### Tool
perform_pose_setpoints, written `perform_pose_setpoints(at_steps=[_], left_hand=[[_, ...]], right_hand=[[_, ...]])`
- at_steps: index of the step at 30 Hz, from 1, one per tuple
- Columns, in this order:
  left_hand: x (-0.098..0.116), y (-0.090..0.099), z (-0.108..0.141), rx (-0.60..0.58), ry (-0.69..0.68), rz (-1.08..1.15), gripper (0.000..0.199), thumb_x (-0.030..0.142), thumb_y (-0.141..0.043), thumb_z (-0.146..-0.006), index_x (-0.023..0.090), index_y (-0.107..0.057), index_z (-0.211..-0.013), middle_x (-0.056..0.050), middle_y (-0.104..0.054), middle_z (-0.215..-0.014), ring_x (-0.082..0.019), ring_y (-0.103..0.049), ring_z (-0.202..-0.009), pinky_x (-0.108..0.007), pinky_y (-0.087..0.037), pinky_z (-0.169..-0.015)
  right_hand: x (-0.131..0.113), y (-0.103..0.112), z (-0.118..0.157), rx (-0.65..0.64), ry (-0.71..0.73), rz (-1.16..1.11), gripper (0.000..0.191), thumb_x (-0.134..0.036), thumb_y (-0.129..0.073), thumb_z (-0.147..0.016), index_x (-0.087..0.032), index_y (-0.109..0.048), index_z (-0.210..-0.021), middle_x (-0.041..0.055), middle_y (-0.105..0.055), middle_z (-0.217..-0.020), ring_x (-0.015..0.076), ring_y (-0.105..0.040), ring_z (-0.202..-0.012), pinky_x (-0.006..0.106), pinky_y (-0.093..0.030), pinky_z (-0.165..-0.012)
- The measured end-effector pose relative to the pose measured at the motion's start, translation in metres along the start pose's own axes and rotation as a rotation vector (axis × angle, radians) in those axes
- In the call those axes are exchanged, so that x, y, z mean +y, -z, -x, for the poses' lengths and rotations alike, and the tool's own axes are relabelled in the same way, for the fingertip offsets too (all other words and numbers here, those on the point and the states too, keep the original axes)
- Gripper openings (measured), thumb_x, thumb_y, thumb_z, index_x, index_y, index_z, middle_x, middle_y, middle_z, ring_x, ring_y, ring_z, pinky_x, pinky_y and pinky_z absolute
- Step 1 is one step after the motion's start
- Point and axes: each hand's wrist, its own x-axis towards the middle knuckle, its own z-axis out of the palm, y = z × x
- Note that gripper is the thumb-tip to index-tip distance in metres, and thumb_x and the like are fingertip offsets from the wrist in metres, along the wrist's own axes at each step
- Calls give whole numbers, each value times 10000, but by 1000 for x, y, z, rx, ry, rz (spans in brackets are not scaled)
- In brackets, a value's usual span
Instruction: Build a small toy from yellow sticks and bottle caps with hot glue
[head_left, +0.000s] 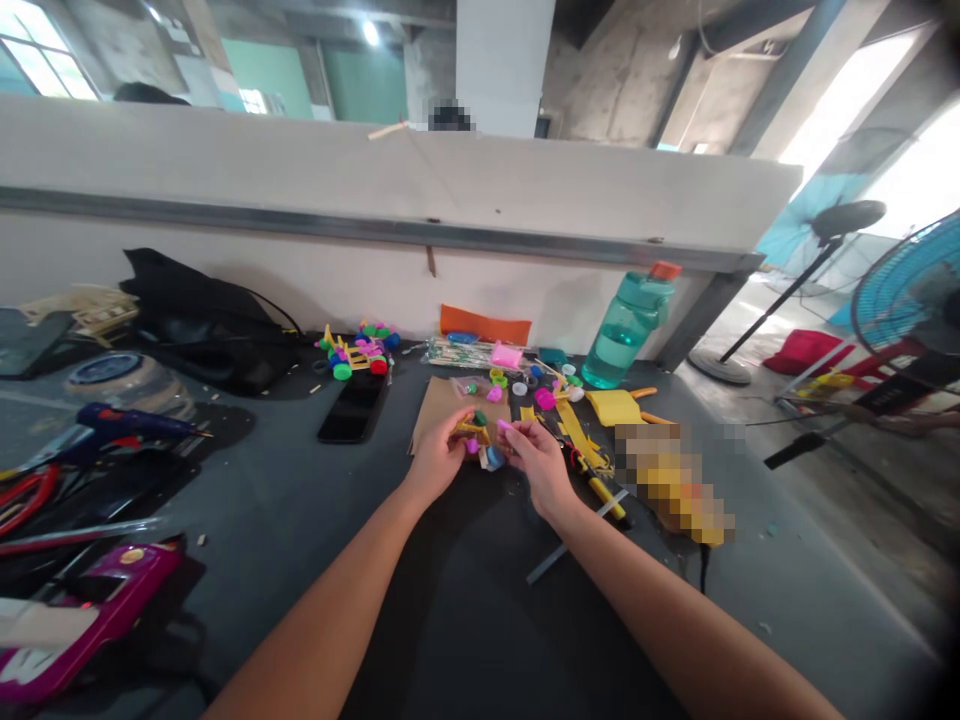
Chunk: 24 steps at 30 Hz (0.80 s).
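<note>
My left hand [435, 462] is closed on a small toy frame [472, 424] of yellow sticks, with coloured bottle caps on it: green, pink and blue. My right hand [541, 468] pinches a small pink piece [503, 427] just to the right of the frame; its exact kind is too small to tell. Both hands are above the near edge of a brown cardboard sheet [436, 405]. Loose caps [520, 388] and a small clear bag lie just beyond them. Yellow strips [576, 428] and a yellow-handled tool [606, 498] lie beside my right hand.
A black phone [352, 408] and a finished-looking cap-and-stick toy [358, 352] are at the left. A blue glue gun [142, 422] lies further left. A teal bottle [619, 335] stands at the back right, before the white partition [300, 165]. A fan [919, 290] is at the right.
</note>
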Motion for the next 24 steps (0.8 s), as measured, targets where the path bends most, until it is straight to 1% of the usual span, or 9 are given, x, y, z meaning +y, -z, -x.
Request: perform_pose_setpoints(at_steps=[4,7,9,11,14,16,20,24], left_hand=[[9,1,5,0,-22,-63,465,184,-518,-786,225,-494,-1249,-63,-579,-1234,-208,-556,-1108,-370,-431,-971],[17,0,8,-41,-27,-93,421,216,-538,-786,215,-524,-1206,-71,-579,-1226,-215,-541,-1125,-376,-414,-988],[22,0,10,-83,-47,-125,388,211,-530,-788,210,-547,-1175,-72,-576,-1222,-220,-525,-1142,-389,-394,-1007],[26,1,12,-106,-75,-161,406,155,-504,-773,206,-552,-1173,-73,-560,-1242,-224,-495,-1174,-407,-370,-1028],[27,5,14,-142,-94,-219,524,34,-440,-697,195,-547,-1184,-70,-545,-1265,-218,-467,-1202,-416,-345,-1048],[23,9,14,-168,-105,-257,561,5,-419,-661,189,-553,-1174,-69,-552,-1250,-208,-472,-1195,-399,-345,-1049],[16,15,15,-196,-150,-336,493,41,-466,-677,191,-576,-1134,-69,-549,-1237,-205,-478,-1177,-370,-345,-1039],[19,20,16,-292,-126,-408,444,99,-524,-708,225,-576,-1130,-52,-580,-1165,-201,-515,-1112,-347,-377,-986]], right_hand=[[1,0,2,-12,-68,-83,286,-390,-731,-630,-184,-595,-775,20,-656,-789,160,-626,-745,257,-493,-617],[1,1,3,-57,-147,-156,273,-381,-727,-638,-189,-595,-780,28,-671,-810,165,-641,-731,270,-509,-607],[2,2,4,-80,-186,-183,254,-377,-719,-647,-192,-598,-774,27,-679,-810,163,-646,-711,265,-509,-583],[2,2,4,-92,-210,-199,240,-373,-710,-654,-194,-600,-770,27,-683,-802,169,-652,-715,264,-510,-570],[3,3,5,-99,-228,-217,238,-367,-707,-659,-194,-598,-780,37,-687,-810,191,-660,-768,290,-525,-601],[4,3,5,-110,-230,-234,238,-358,-712,-661,-190,-595,-782,42,-688,-811,197,-660,-783,314,-534,-632],[5,3,5,-114,-217,-266,237,-344,-730,-653,-184,-595,-764,40,-678,-782,190,-657,-754,335,-542,-649],[5,5,4,-55,-193,-281,239,-336,-746,-631,-181,-602,-742,28,-654,-734,173,-636,-723,330,-545,-638]])
